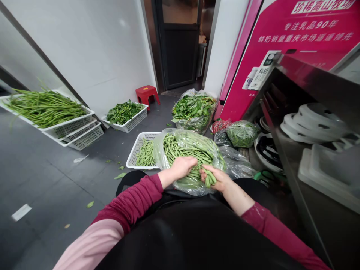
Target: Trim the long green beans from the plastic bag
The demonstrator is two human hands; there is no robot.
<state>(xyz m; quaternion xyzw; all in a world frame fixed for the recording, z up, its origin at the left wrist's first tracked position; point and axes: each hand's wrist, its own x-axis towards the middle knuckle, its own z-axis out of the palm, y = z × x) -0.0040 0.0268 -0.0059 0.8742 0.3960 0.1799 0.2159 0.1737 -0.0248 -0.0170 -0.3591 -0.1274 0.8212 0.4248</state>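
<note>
Your right hand (215, 178) is closed around a bunch of green beans (210, 179), its ends sticking out toward you on the near side of the open plastic bag (160, 152). Your left hand (183, 167) is curled over the same bag, just left of the right one and apart from it; you cannot tell from here whether its fingers pinch anything. The bag sits right in front of you, full of long beans (176, 150) lying mostly lengthwise. Just beside it on the left, partly covered by its edge, is a white basket (131, 153) holding short bean pieces (144, 154). Beyond the bag stands a larger sack of leafy greens (194, 107), with a red stool (146, 93) farther left. At the far left, long green stems (50, 108) lie heaped on stacked baskets (84, 138); on your right is a steel shelf (295, 165).
</note>
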